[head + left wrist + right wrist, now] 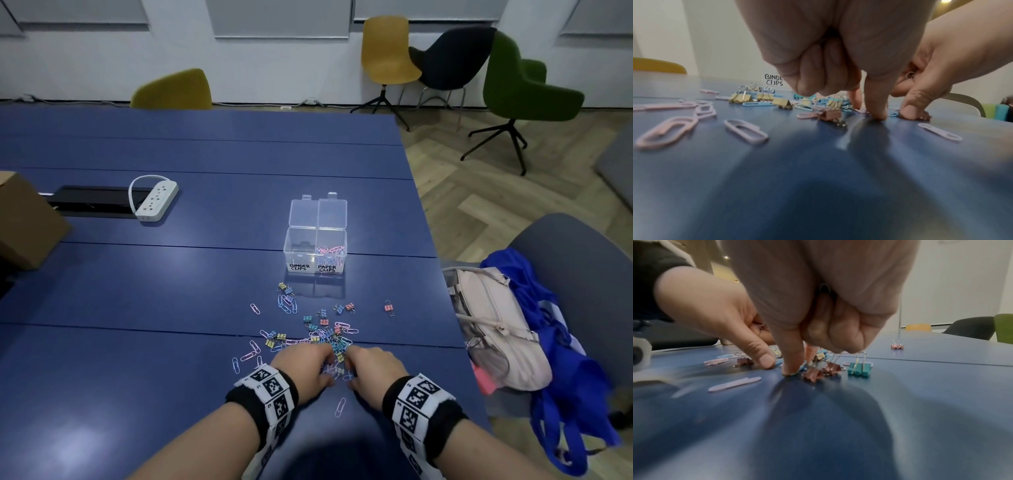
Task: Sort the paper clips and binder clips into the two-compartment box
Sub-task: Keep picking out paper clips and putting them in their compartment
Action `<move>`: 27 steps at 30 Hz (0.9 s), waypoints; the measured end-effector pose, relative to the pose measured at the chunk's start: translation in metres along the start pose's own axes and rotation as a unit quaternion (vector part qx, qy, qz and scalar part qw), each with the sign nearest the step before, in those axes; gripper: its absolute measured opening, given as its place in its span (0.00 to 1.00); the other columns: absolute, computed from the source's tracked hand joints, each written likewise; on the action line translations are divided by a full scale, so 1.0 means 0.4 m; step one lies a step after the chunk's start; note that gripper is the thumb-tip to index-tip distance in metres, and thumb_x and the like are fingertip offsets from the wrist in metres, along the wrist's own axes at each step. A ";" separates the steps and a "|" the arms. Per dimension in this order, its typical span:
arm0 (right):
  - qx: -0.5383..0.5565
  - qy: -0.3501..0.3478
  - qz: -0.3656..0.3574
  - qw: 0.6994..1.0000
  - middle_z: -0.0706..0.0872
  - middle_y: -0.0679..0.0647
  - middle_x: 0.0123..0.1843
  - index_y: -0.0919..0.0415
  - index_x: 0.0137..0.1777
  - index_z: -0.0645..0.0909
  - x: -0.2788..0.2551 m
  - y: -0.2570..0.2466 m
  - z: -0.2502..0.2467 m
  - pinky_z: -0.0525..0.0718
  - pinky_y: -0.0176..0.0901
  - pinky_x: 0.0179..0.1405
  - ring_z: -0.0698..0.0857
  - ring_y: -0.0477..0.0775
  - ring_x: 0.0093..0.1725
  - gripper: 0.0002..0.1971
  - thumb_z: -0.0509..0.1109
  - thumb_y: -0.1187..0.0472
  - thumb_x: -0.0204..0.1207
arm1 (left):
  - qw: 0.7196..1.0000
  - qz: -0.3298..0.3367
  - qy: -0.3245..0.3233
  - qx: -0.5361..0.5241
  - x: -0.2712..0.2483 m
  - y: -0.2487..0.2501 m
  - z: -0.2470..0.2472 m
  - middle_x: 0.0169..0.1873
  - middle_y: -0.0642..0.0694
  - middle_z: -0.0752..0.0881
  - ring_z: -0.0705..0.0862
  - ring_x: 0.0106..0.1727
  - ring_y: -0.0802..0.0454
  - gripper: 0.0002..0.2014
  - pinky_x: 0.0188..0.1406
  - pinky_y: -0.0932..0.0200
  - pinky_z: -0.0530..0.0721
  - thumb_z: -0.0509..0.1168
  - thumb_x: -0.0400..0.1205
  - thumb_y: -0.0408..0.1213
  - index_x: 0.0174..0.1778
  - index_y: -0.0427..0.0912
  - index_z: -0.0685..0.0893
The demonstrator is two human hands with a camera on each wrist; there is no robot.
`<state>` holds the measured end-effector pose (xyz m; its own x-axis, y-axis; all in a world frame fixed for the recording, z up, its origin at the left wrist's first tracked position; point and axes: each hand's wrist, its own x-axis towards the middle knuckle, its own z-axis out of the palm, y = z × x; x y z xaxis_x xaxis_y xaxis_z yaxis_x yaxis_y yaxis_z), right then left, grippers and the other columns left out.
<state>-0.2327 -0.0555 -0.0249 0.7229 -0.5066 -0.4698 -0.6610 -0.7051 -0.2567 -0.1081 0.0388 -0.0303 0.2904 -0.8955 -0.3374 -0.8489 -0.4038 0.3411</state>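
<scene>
The clear box has its lids flipped open: paper clips on the right side, binder side looks empty. Both hands, left and right, are curled fingertips-down in the loose pile on the table; can't tell what they've actually got.

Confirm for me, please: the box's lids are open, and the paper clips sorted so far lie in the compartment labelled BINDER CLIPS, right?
Not quite. The box has its lids open, but the sorted paper clips lie in the compartment labelled PAPER CLIPS; the BINDER CLIPS one looks empty. The head view shows it.

Both hands, left and right, down in clip pile; open box beyond.
</scene>
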 end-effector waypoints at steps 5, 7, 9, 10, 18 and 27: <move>-0.012 -0.001 -0.022 1.000 0.86 0.61 0.55 0.52 0.46 0.76 0.003 -0.005 -0.004 0.78 0.49 0.47 0.84 0.65 0.56 0.03 0.66 0.59 0.73 | 1.000 0.009 -0.013 0.016 0.022 0.004 -0.009 0.55 0.46 0.87 0.83 0.58 0.43 0.10 0.54 0.57 0.78 0.62 0.79 0.42 0.55 0.49 0.81; -0.021 -0.007 -0.017 1.000 0.86 0.61 0.56 0.56 0.51 0.79 0.004 -0.004 0.000 0.80 0.50 0.53 0.84 0.65 0.58 0.07 0.66 0.58 0.74 | 0.999 0.015 -0.019 0.028 0.025 0.004 -0.009 0.53 0.45 0.87 0.83 0.57 0.42 0.08 0.52 0.56 0.78 0.60 0.79 0.41 0.52 0.48 0.80; -0.035 -0.010 -0.011 0.999 0.86 0.62 0.58 0.58 0.54 0.79 0.005 -0.003 0.002 0.81 0.51 0.55 0.84 0.66 0.59 0.10 0.65 0.58 0.76 | 0.999 0.025 -0.021 0.041 0.028 0.003 -0.008 0.52 0.45 0.86 0.83 0.55 0.41 0.07 0.51 0.55 0.78 0.59 0.79 0.41 0.50 0.47 0.79; -0.045 -0.011 -0.012 0.999 0.86 0.62 0.58 0.59 0.55 0.79 0.006 -0.003 0.003 0.81 0.51 0.55 0.84 0.67 0.59 0.10 0.65 0.58 0.76 | 0.998 0.029 -0.023 0.041 0.029 0.000 -0.007 0.52 0.45 0.86 0.83 0.54 0.42 0.07 0.50 0.55 0.78 0.59 0.79 0.41 0.50 0.47 0.79; 0.194 0.011 0.014 0.981 0.85 0.53 0.34 0.54 0.35 0.76 -0.011 0.032 -0.052 0.79 0.42 0.37 0.82 0.55 0.35 0.07 0.68 0.57 0.73 | 0.957 -0.061 0.001 -0.284 0.007 -0.082 -0.031 0.25 0.54 0.77 0.72 0.26 0.58 0.10 0.30 0.64 0.73 0.67 0.80 0.42 0.34 0.49 0.75; 0.766 -0.037 0.089 0.635 0.61 0.54 0.29 0.61 0.34 0.66 0.009 0.112 -0.047 0.59 0.30 0.13 0.61 0.42 0.17 0.14 0.58 0.69 0.83 | 0.932 -0.128 -0.035 -0.337 -0.005 -0.188 -0.052 0.24 0.52 0.69 0.65 0.25 0.55 0.15 0.27 0.59 0.66 0.58 0.85 0.45 0.32 0.46 0.71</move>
<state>-0.2558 -0.0982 -0.0221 0.6354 -0.4457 -0.6306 -0.1920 0.6998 -0.6881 -0.0358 0.0673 -0.0371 0.3958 -0.7491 -0.5312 -0.2786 -0.6491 0.7078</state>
